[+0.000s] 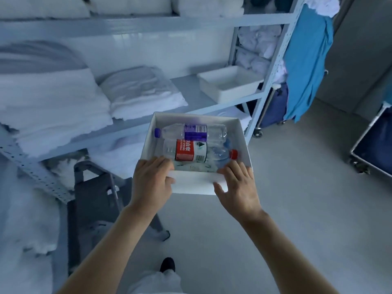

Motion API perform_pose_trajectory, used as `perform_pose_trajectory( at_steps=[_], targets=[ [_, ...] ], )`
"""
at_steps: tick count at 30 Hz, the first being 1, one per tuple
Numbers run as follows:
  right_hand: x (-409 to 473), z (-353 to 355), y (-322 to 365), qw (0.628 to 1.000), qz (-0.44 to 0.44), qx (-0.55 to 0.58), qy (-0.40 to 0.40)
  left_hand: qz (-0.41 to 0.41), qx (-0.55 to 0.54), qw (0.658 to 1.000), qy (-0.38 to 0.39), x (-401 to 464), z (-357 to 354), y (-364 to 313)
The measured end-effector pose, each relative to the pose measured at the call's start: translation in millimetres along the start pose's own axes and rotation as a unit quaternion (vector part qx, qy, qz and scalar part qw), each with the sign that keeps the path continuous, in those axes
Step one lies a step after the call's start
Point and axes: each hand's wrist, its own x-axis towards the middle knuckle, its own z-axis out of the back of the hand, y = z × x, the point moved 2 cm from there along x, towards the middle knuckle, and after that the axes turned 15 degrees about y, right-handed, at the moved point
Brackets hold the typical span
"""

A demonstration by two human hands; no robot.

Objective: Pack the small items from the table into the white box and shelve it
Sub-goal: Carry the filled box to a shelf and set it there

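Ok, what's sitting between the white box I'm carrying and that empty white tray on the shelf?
Nothing sits between them. In the head view only bare grey shelf and its front rail separate the white box from the white tray.

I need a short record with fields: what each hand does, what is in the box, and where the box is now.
left hand: grips near left corner of white box
right hand: grips near right corner
contents: purple-capped bottle, red-capped bottle, both lying flat
box position: held in the air before the shelf, not yet on it
on shelf: white tray, folded linen
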Motion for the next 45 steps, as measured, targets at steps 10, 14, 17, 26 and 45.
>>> perform_pose_trajectory(
  at_steps=[10,14,17,26,45],
  targets=[
    [81.0,-40.6,-17.4,1.000,0.005,-0.003,0.001,0.024,-0.005,1.000,0.008,69.3,-8.1,53.3],
    [116.1,-55.4,-32.7,1.000,-0.012,-0.015,-0.012,-0.003,-0.022,1.000,0.006,117.3,-16.7,75.7],
    [141.4,-63.8,-43.6,0.999,-0.036,-0.026,-0.013,-0.026,-0.031,0.999,0.013,152.6,-21.7,92.0],
    [187.7,-70.6,-84.3,0.993,-0.101,-0.060,-0.008,-0.102,-0.062,0.993,0.008,247.8,-53.2,111.6],
    [258.7,-67.1,-309.4,0.994,-0.105,-0.041,-0.004,-0.107,-0.054,0.993,0.007,443.7,-152.2,21.4]
  ],
)
